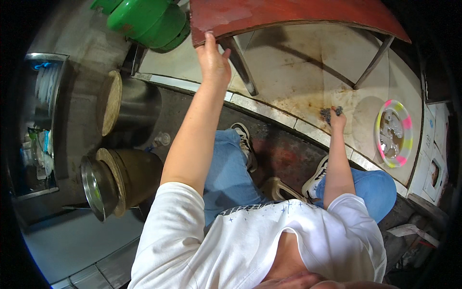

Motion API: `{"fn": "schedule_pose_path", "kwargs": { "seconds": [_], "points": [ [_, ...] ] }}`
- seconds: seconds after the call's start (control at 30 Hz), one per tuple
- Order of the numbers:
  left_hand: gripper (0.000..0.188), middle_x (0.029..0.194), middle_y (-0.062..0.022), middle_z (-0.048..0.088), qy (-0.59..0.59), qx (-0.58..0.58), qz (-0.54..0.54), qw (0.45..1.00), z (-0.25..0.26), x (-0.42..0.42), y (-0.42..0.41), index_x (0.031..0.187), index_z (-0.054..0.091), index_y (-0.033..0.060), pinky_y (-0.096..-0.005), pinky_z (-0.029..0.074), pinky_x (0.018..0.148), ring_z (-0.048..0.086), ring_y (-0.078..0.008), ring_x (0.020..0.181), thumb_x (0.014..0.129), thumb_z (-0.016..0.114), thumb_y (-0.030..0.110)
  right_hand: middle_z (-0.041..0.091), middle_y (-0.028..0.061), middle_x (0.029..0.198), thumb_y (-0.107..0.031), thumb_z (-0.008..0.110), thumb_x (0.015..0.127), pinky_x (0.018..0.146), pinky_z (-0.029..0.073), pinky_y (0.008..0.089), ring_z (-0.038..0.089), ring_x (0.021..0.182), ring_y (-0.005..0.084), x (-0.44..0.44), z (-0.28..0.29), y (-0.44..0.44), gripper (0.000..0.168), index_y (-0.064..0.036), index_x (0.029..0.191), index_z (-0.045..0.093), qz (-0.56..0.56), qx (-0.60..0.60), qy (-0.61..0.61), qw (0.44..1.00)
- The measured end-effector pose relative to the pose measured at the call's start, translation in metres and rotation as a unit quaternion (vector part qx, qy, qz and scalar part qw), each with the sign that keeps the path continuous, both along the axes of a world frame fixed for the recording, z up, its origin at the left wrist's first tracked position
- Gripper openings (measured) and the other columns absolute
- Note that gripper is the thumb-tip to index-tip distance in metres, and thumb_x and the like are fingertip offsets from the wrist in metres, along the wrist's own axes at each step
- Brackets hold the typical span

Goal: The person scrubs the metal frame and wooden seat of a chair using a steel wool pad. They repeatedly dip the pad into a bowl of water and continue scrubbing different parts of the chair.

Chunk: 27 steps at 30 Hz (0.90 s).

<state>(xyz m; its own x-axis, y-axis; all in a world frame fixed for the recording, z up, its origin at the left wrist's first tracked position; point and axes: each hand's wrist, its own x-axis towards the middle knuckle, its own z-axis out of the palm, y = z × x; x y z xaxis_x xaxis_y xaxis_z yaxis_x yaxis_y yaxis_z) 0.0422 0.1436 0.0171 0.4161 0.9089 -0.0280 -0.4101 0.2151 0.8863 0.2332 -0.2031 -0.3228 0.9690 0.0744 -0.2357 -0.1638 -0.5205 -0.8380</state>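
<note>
My left hand [213,64] grips the front left corner of a red tabletop [252,16] with worn paint, thumb and fingers around its edge. Metal legs [241,67] stand under the top on a pale tiled surface [288,86]. In my right hand [337,121] is a grey metal scouring pad [326,115], pressed near brown stains on the tiles close to the white tiled edge. To the right of that hand sits a round plastic basin [408,144] striped pink, yellow and white, with brownish liquid and foam inside.
A green gas cylinder [144,23] stands at the upper left. Along the left are two large pots [139,103] with round boards on top, one bearing a metal bowl [94,189]. A beige plastic stool [276,188] is between my legs. White boxes [435,144] border the right side.
</note>
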Motion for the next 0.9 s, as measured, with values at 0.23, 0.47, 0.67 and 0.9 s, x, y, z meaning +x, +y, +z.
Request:
{"fn": "schedule_pose_path", "kwargs": {
  "seconds": [0.23,0.47,0.67,0.9],
  "points": [
    [0.054,0.144,-0.0047,0.029,0.036,0.035,-0.074,0.996,-0.021,-0.010,-0.044,0.131,0.031,0.0143,-0.0519,0.029,0.100,0.023,-0.0231,0.135,0.093,0.051,0.047,0.068,0.0069,0.099,-0.021,0.073,0.080,0.078,0.047,0.0308,0.062,0.090,0.0154,-0.063,0.093,0.087,0.027,-0.005,0.101,0.070,0.097,0.226,0.083,0.966],
    [0.066,0.145,-0.0104,0.034,0.301,0.080,-0.225,0.923,-0.005,-0.046,-0.046,0.142,0.026,0.0083,-0.0466,0.028,0.104,0.033,-0.0264,0.131,0.089,0.058,0.033,0.067,0.0064,0.099,-0.024,0.075,0.079,0.079,0.046,0.0280,0.061,0.089,0.0138,-0.064,0.176,0.140,0.036,-0.001,0.106,0.066,0.142,0.279,0.090,0.946],
    [0.048,0.133,-0.0208,0.044,0.320,0.382,0.074,0.864,0.006,-0.068,0.013,0.128,0.045,0.0012,-0.0435,0.031,0.103,0.039,-0.0325,0.126,0.085,0.058,0.017,0.066,0.0070,0.098,-0.018,0.076,0.078,0.075,0.047,0.0277,0.061,0.085,0.0142,-0.070,0.222,0.171,0.038,0.002,0.108,0.064,0.193,0.411,0.124,0.882],
    [0.034,0.131,-0.0192,0.048,0.224,0.614,0.122,0.747,0.050,0.002,-0.008,0.113,0.060,0.0071,-0.0492,0.033,0.102,0.039,-0.0382,0.127,0.086,0.061,0.027,0.065,0.0086,0.101,-0.011,0.072,0.082,0.076,0.049,0.0279,0.061,0.088,0.0166,-0.071,0.235,0.182,0.034,0.003,0.111,0.062,0.192,0.420,0.154,0.874]
  ]
}}
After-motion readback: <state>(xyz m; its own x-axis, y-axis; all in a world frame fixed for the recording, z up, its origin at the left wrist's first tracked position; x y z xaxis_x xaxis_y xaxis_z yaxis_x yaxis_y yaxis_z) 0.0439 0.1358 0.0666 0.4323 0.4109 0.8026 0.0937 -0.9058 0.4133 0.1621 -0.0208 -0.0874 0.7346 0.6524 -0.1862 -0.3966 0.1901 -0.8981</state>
